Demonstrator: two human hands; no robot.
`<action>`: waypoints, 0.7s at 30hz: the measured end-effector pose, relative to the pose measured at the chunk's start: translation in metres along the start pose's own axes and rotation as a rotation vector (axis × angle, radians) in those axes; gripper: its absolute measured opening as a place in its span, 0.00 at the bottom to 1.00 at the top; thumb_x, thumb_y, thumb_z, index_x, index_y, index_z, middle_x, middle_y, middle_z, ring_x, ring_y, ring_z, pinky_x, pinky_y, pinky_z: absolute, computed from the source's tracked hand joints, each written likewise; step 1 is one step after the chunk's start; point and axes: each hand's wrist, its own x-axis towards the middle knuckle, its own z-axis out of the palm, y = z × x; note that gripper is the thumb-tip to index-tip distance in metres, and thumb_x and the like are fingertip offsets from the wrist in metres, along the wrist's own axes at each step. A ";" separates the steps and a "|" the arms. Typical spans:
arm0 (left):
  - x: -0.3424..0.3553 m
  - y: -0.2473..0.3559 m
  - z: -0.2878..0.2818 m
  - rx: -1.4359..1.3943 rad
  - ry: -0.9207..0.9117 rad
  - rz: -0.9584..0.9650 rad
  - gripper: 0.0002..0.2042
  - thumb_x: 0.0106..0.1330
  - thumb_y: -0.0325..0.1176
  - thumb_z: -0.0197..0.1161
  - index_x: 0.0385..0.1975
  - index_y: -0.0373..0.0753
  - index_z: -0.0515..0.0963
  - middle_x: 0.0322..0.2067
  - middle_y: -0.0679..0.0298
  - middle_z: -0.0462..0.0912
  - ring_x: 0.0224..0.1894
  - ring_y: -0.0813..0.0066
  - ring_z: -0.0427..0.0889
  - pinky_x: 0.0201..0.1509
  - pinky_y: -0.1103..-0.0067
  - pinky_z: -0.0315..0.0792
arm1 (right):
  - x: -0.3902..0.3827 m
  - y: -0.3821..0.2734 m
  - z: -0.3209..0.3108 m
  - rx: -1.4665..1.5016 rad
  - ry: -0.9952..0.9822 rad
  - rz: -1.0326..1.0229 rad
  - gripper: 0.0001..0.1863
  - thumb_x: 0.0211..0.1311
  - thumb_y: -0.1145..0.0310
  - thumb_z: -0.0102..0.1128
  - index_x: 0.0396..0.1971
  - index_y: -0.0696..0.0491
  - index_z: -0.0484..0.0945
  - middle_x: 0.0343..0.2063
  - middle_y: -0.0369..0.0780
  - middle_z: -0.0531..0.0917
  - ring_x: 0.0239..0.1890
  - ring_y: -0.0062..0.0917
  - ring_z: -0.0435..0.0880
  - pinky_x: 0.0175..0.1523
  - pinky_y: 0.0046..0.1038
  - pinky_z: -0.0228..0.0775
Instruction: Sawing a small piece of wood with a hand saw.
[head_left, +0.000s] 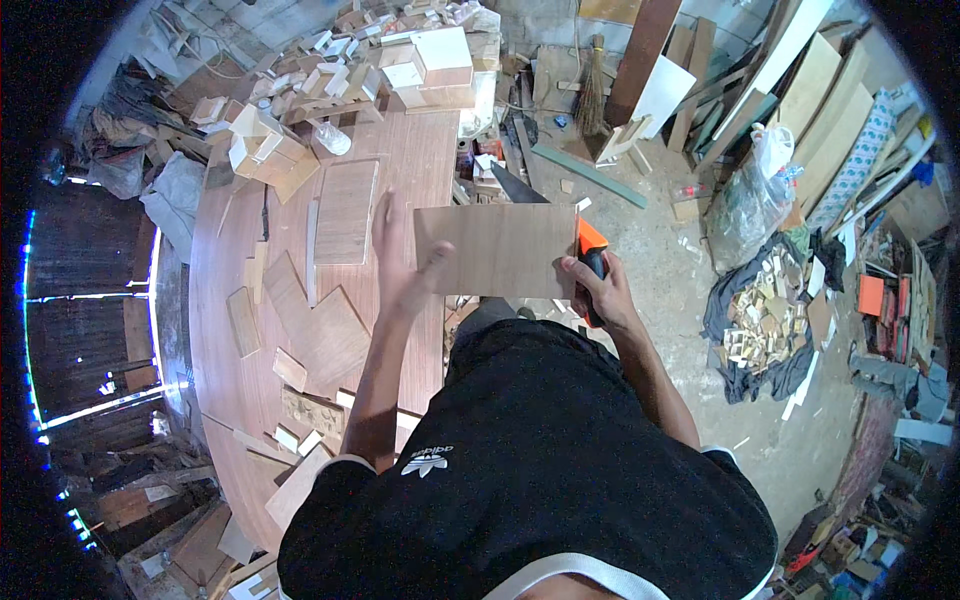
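A rectangular wooden board [500,250] is held up in front of my body, its broad face toward me. My right hand [605,290] grips the board's right end, thumb on its face, together with the orange and black handle of a handsaw [591,240]. The saw's blade passes behind the board, and its dark tip shows above the top edge. At the board's left end is my left hand [405,262], slightly blurred, its fingers stretched apart and its thumb over the board's edge. Whether that thumb touches the board I cannot tell.
To the left stands a wooden worktable [415,150] bearing loose panels, offcuts, a clear plastic cup [332,138] and a wooden box [270,150]. On the floor at right lies a dark cloth with wood scraps [765,320]. Boards and a broom [593,90] lean on the far wall.
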 end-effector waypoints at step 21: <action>-0.016 0.051 0.014 -0.337 0.068 -0.353 0.08 0.61 0.23 0.64 0.38 0.31 0.77 0.36 0.58 0.84 0.37 0.73 0.84 0.38 0.79 0.79 | 0.042 0.027 -0.033 -0.052 0.082 -0.017 0.14 0.66 0.61 0.60 0.30 0.55 0.70 0.18 0.34 0.75 0.17 0.18 0.76 0.21 0.22 0.68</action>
